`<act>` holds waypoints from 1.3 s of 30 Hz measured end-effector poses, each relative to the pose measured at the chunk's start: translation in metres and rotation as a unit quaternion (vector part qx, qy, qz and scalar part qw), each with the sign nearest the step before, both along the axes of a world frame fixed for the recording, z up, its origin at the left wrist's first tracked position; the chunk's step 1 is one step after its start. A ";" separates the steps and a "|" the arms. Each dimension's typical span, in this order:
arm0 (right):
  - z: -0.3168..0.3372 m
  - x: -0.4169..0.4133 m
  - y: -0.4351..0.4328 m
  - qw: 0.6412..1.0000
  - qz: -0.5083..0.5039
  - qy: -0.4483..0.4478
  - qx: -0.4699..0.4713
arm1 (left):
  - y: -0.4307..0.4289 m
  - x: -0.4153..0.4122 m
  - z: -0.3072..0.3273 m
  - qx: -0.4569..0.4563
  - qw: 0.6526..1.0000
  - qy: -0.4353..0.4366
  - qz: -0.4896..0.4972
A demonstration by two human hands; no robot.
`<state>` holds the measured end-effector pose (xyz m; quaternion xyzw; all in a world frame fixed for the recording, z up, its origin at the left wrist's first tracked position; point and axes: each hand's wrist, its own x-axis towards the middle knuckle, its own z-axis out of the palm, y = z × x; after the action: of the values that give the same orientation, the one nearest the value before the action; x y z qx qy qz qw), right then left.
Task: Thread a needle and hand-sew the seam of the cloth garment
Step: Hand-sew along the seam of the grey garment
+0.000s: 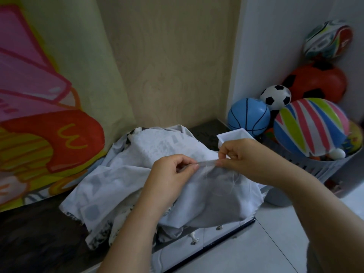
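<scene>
A pale white-grey cloth garment [122,186] with faint grey blocks lies bunched on a dark countertop [29,233]. My left hand [173,174] pinches a raised fold of its seam between thumb and fingers. My right hand [242,156] pinches the same fold a short way to the right, so the seam edge is stretched taut between the two hands. A thin white thread [234,180] loops down over the cloth below my right hand. The needle is too small to make out.
A small white plastic box [234,135] stands just behind my right hand. To the right, a slotted white basket [323,166] holds several coloured balls. A colourful printed curtain [39,115] hangs at the left. White cabinet doors with knobs [195,241] lie below the counter edge.
</scene>
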<state>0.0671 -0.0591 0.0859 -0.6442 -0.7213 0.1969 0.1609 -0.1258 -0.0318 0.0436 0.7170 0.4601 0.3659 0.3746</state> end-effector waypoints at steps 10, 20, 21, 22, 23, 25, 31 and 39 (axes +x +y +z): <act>-0.016 -0.004 0.006 0.999 -0.013 0.029 0.021 | 0.002 0.002 -0.001 -0.003 1.000 0.005 0.018; -0.012 -0.009 0.006 0.995 -0.025 0.085 0.053 | -0.003 -0.002 0.005 -0.006 1.000 -0.003 0.022; -0.013 -0.009 0.006 0.993 -0.022 0.099 0.052 | -0.003 -0.002 0.005 -0.009 1.000 -0.012 0.022; -0.013 -0.008 0.006 0.992 -0.020 0.112 0.051 | -0.003 -0.003 0.006 -0.015 0.999 -0.025 0.021; -0.013 -0.008 0.006 0.991 -0.019 0.121 0.050 | -0.003 -0.003 0.007 -0.022 0.999 -0.040 0.017; -0.012 -0.006 0.006 0.990 -0.018 0.131 0.051 | -0.003 -0.004 0.009 -0.041 0.997 -0.067 0.007; -0.007 -0.003 0.006 0.989 -0.027 0.139 0.050 | -0.004 -0.008 0.012 -0.074 0.994 -0.075 -0.001; -0.002 -0.007 0.003 0.990 -0.023 0.123 0.059 | -0.009 -0.005 0.012 -0.035 0.999 -0.024 0.025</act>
<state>0.0605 -0.0565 0.0835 -0.6209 -0.6912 0.2281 0.2910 -0.1313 -0.0408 0.0560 0.6829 0.4813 0.3759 0.4008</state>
